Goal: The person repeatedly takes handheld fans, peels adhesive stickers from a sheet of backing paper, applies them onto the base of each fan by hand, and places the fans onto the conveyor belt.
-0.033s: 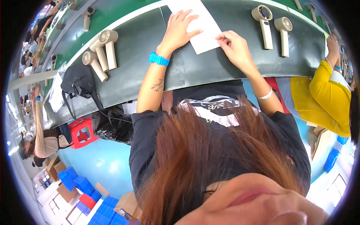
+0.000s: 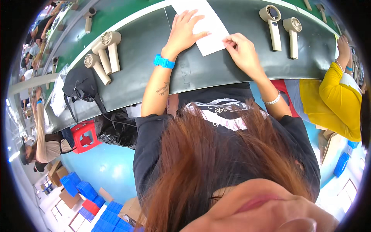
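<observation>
A white sheet of paper (image 2: 211,35) lies on the dark table top (image 2: 216,69) in front of me, running past the upper edge of the view. My left hand (image 2: 185,32) rests flat on its left side with the fingers spread. At the sheet's near right corner, my right hand (image 2: 243,51) is closed in a pinch on the edge. Two beige handheld fans lie to the right, one with a dark hub (image 2: 273,27) and one with a beige grille (image 2: 293,36).
Several beige handheld fans (image 2: 112,48) lie at the left, beside a black backpack (image 2: 80,83). A red stool (image 2: 84,137) and a black plastic bag (image 2: 118,127) are below the table edge. A co-worker in a yellow sleeve (image 2: 336,104) sits at the right.
</observation>
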Demonstrator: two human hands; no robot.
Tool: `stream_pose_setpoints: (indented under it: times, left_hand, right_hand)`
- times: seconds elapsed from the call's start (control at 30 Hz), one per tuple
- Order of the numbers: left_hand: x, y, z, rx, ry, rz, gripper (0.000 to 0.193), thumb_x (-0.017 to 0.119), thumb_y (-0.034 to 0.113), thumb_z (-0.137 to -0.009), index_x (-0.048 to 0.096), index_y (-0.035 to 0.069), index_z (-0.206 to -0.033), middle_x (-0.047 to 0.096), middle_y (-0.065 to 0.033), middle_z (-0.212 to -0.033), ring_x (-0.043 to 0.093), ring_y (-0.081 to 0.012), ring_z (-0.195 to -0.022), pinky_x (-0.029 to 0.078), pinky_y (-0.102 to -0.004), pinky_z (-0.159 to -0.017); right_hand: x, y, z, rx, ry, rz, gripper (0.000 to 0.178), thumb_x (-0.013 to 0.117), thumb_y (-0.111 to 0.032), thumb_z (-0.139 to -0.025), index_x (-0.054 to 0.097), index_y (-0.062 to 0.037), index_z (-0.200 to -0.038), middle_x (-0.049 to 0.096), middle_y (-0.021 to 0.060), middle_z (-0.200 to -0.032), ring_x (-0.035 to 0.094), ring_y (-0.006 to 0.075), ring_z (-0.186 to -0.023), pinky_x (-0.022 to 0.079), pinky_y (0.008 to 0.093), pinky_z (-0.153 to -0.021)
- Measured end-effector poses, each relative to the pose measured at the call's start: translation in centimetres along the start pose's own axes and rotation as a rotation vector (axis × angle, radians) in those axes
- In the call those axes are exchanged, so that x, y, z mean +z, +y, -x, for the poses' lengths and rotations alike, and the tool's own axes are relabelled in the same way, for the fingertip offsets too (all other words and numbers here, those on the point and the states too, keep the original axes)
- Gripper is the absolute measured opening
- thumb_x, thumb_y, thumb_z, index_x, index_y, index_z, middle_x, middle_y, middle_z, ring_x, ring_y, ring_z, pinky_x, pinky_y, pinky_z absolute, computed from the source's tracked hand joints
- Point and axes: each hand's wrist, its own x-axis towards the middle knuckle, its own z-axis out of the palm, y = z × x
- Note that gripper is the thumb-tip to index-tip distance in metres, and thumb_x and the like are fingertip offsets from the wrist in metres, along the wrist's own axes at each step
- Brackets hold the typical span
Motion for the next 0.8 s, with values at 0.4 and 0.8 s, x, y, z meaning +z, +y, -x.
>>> stream_pose_setpoints:
  times: [0.4,0.8]
  left_hand:
    - [0.1,1.3,0.1,-0.120,-0.006,-0.052,0.059,0.071,0.045,-0.071,0.056,0.014,-0.119,0.045,-0.0106,-0.133,0.033,-0.0355,-0.128,0.019,-0.0544,-0.107]
    - [0.1,1.3,0.0,-0.117,0.006,-0.070,0.058,0.071,0.045,-0.071,0.057,0.016,-0.119,0.044,-0.0102,-0.134,0.033,-0.0353,-0.129,0.018,-0.0550,-0.106]
  right_hand:
    - [1.9,-0.3,1.2,0.051,0.109,0.106,0.014,0.067,-0.004,-0.074,0.061,-0.0032,-0.088,0.057,0.0081,-0.083,0.056,0.0219,-0.076,0.046,0.0319,-0.068]
    - [1.9,-0.5,0.1,0.126,0.085,0.087,0.007,0.064,-0.003,-0.077,0.061,-0.0022,-0.084,0.058,0.0087,-0.080,0.060,0.0213,-0.072,0.047,0.0327,-0.064]
